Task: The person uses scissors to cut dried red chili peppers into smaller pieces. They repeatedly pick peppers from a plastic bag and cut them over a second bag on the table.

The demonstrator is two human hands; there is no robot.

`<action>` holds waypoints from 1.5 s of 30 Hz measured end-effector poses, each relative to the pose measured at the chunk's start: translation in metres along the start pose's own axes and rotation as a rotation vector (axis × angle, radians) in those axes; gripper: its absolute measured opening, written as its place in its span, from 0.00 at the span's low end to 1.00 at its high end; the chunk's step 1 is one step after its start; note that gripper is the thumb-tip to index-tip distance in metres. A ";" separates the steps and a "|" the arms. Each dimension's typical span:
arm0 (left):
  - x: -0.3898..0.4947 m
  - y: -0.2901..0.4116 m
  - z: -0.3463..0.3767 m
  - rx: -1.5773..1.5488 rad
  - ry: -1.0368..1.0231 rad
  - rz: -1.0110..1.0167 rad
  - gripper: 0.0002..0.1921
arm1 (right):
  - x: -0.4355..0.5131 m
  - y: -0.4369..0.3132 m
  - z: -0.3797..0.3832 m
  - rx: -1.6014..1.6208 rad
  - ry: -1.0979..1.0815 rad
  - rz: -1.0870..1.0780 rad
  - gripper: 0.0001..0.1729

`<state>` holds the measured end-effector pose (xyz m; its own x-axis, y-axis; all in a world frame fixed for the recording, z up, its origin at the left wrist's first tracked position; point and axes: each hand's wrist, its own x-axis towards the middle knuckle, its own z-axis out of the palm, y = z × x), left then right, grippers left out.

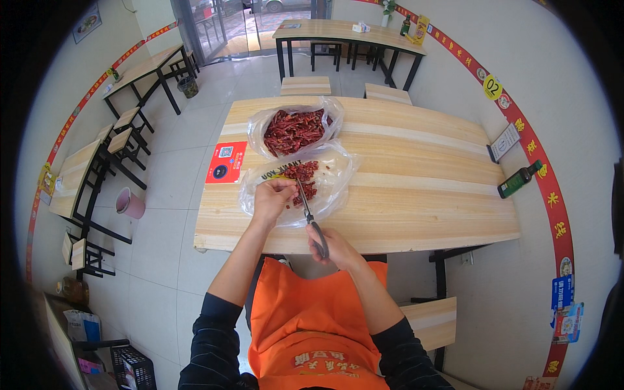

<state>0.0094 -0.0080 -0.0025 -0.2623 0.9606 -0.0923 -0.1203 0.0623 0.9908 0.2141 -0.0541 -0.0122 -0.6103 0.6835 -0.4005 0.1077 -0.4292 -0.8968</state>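
My right hand (332, 247) grips the dark handles of a pair of scissors (305, 202), whose blades point away from me. Beside the blade tips, my left hand (274, 196) pinches something at its fingertips, probably a dried red chili, mostly hidden by the fingers. Both hands are over a clear plastic bag (336, 183) spread on the wooden table (414, 170). Cut pieces of dried red chili (303, 171) lie in a small heap on this bag. Just beyond it, a second open plastic bag (254, 127) holds a large pile of whole dried red chilies (295, 130).
A red card with a printed code (226, 162) lies at the table's left edge. A green glass bottle (519, 179) and a small sign (504, 142) stand at the right by the wall. Stools (305, 86) sit beyond the table. A pink bin (130, 203) is on the floor to the left.
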 end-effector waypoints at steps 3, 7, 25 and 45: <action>0.001 -0.001 0.000 0.045 -0.003 0.015 0.06 | -0.001 -0.001 0.001 -0.021 0.008 -0.009 0.32; 0.002 -0.001 0.000 0.038 0.014 0.008 0.07 | 0.000 0.000 0.002 -0.050 0.017 -0.021 0.32; 0.005 -0.014 0.004 0.241 0.111 0.173 0.08 | 0.001 0.002 0.000 -0.019 0.002 -0.009 0.32; 0.128 0.060 -0.026 1.716 -0.098 0.633 0.06 | 0.000 -0.001 -0.002 -0.066 0.007 -0.028 0.28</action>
<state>-0.0559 0.1113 0.0423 0.1847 0.9542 0.2355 0.9792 -0.1581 -0.1275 0.2155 -0.0528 -0.0116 -0.6084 0.6988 -0.3763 0.1426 -0.3702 -0.9179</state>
